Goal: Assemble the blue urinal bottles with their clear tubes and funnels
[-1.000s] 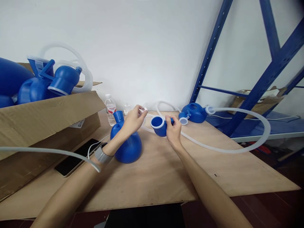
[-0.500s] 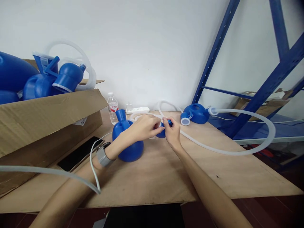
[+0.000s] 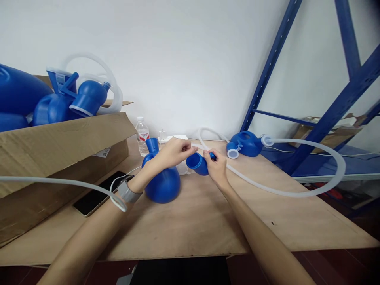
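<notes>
My right hand (image 3: 217, 167) grips a blue cup-shaped piece (image 3: 197, 163) by its narrow end, its wide mouth facing left. My left hand (image 3: 175, 152) is just left of and above that mouth, with thumb and fingers pinched together at the end of something too small to make out. A blue round-bodied bottle (image 3: 162, 186) with an upright neck stands below my left hand, partly behind the wrist. Translucent tubing (image 3: 252, 182) lies on the table behind and to the right of my right hand. A clear translucent piece (image 3: 182, 169) shows behind the bottle.
A cardboard box (image 3: 68, 138) full of blue bottles and tubing fills the left. A phone (image 3: 99, 194), a water bottle (image 3: 143, 136) and a power strip (image 3: 177, 138) are on the table (image 3: 202, 221). Another blue bottle (image 3: 247, 143) lies back right, before a blue metal rack (image 3: 274, 51).
My left hand has moved slightly up and left, away from the blue cup-shaped piece. The piece's open mouth now shows. The white cable over my left forearm has shifted up.
</notes>
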`<state>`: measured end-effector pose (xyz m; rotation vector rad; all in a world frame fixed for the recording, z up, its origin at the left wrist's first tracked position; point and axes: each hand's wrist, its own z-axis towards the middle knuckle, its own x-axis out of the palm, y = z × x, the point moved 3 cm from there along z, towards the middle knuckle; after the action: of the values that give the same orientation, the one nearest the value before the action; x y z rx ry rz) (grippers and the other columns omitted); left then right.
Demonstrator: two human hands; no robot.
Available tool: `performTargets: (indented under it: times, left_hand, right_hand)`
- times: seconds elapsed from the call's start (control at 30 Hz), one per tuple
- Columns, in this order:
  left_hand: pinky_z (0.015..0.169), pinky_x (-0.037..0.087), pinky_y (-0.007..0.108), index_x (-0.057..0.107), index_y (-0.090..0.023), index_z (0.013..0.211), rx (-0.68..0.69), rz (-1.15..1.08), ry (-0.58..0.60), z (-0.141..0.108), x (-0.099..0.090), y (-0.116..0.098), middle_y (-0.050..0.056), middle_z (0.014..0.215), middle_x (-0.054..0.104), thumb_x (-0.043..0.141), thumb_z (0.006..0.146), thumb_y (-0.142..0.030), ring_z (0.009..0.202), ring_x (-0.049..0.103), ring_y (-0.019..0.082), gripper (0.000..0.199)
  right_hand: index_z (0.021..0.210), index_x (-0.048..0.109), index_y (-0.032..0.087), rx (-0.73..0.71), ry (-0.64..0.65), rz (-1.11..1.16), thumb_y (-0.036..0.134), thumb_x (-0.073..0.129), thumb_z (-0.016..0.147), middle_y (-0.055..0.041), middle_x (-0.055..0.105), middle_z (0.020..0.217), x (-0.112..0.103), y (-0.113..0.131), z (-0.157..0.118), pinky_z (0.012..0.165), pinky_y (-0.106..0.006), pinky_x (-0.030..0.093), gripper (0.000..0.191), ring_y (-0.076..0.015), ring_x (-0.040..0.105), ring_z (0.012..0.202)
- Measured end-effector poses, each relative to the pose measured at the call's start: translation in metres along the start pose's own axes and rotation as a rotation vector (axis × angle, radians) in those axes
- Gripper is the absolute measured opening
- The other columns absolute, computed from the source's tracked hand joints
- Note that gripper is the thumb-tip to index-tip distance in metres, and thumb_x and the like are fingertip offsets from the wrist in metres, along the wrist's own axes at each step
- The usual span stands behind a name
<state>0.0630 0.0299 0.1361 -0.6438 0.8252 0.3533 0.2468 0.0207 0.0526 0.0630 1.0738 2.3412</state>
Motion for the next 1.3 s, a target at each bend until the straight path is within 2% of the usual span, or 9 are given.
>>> performTargets:
  times: [0.1,0.3,0.63,0.73,0.83,0.93,1.03,1.13,1.3]
  left_hand:
    - [0.059,0.029,0.027,0.061,-0.017,0.068,-0.023,0.174,0.097,0.000,0.007,0.014,0.000,0.062,0.058,0.053,0.096,-0.040,0.059,0.048,0.013,0.037]
    - [0.061,0.035,0.028,0.072,-0.016,0.090,-0.105,0.438,0.548,-0.008,0.023,0.042,0.011,0.092,0.073,0.055,0.094,-0.033,0.076,0.062,0.020,0.025]
    - [0.063,0.041,0.025,0.061,-0.020,0.073,-0.287,0.068,0.767,-0.017,-0.018,0.077,0.003,0.073,0.074,0.056,0.089,-0.042,0.068,0.061,0.017,0.027]
    - [0.063,0.041,0.026,0.062,-0.020,0.075,-0.253,0.050,0.659,-0.017,-0.032,0.072,0.003,0.074,0.073,0.054,0.090,-0.047,0.068,0.061,0.017,0.032]
    - [0.064,0.041,0.026,0.065,-0.018,0.079,-0.157,0.060,0.423,-0.017,-0.037,0.059,0.003,0.076,0.070,0.055,0.090,-0.051,0.068,0.060,0.017,0.035]
    - [0.071,0.045,0.029,0.066,-0.018,0.078,-0.069,0.049,0.192,-0.025,-0.028,0.043,0.005,0.083,0.070,0.056,0.091,-0.050,0.077,0.062,0.019,0.036]
    - [0.085,0.051,0.034,0.063,-0.019,0.075,-0.088,-0.036,-0.057,-0.042,-0.009,0.028,0.012,0.114,0.071,0.055,0.094,-0.048,0.102,0.066,0.024,0.037]
    - [0.092,0.054,0.038,0.060,-0.020,0.082,-0.147,-0.158,-0.233,-0.058,0.012,0.013,0.013,0.122,0.070,0.051,0.099,-0.042,0.115,0.066,0.026,0.030]
    - [0.101,0.054,0.040,0.063,-0.021,0.108,-0.105,-0.251,-0.407,-0.070,0.030,-0.004,0.011,0.124,0.071,0.056,0.099,-0.040,0.118,0.067,0.026,0.022]
  right_hand:
    - [0.068,0.059,0.021,-0.103,0.088,-0.139,0.043,0.059,0.091,0.0008,0.061,0.065,0.002,0.000,-0.001,0.064,-0.028,0.040,0.032,-0.0156,0.054,0.063]
    - [0.070,0.062,0.022,-0.387,0.371,-0.335,0.026,0.058,0.088,-0.0033,0.070,0.072,0.010,-0.002,-0.011,0.070,-0.030,0.043,0.019,-0.0189,0.063,0.070]
    - [0.073,0.064,0.020,-0.658,0.512,-0.463,0.049,0.064,0.092,-0.0048,0.064,0.073,0.011,0.007,-0.019,0.068,-0.033,0.040,0.035,-0.0199,0.058,0.071]
    - [0.092,0.073,0.019,-0.666,0.614,-0.454,0.070,0.075,0.077,-0.0084,0.068,0.088,0.008,0.006,-0.018,0.078,-0.037,0.046,0.054,-0.0252,0.063,0.084]
    - [0.123,0.069,0.022,-0.599,0.750,-0.432,0.071,0.085,0.062,-0.0129,0.069,0.117,0.006,-0.001,-0.016,0.095,-0.044,0.048,0.080,-0.0326,0.064,0.109]
    - [0.120,0.070,0.024,-0.501,0.822,-0.400,0.062,0.088,0.065,-0.0114,0.072,0.119,0.005,-0.006,-0.012,0.099,-0.047,0.050,0.069,-0.0334,0.066,0.112]
    - [0.107,0.073,0.023,-0.352,0.654,-0.242,0.057,0.088,0.068,-0.0085,0.075,0.107,0.000,-0.005,-0.004,0.094,-0.044,0.053,0.054,-0.0301,0.070,0.102]
    - [0.104,0.072,0.021,-0.179,0.468,-0.004,0.054,0.090,0.065,-0.0065,0.076,0.103,-0.006,0.001,0.001,0.092,-0.041,0.056,0.054,-0.0272,0.071,0.097]
    - [0.098,0.071,0.020,-0.079,0.480,0.150,0.050,0.092,0.060,-0.0060,0.074,0.099,0.000,0.010,-0.006,0.082,-0.037,0.060,0.053,-0.0247,0.071,0.092]
